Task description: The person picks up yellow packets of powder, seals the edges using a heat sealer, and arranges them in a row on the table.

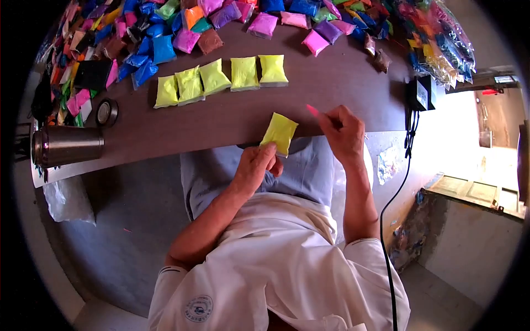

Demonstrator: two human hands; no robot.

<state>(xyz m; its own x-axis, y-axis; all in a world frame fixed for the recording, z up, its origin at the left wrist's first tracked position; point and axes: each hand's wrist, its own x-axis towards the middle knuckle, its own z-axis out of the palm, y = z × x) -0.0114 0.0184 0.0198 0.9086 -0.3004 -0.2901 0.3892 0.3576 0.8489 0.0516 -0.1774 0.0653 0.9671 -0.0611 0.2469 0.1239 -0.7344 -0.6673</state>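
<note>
My left hand (258, 165) pinches the lower edge of a small yellow packet (280, 132) between thumb and fingers, at the table's near edge. To its right, my right hand (346, 135) is raised with the fingers closed on a small pink pointed piece (312, 110); its kind cannot be made out. The two hands are apart. Beyond them, several similar yellow packets (244, 73) lie in a slanting row on the dark brown table (221, 121).
Many coloured packets (163, 49) are heaped along the far side. Clear bags of packets (441, 44) lie at the far right. A steel flask (74, 146) lies on its side at the left, near a round lid (107, 112). A black box (420, 94) trails a cable (395, 193).
</note>
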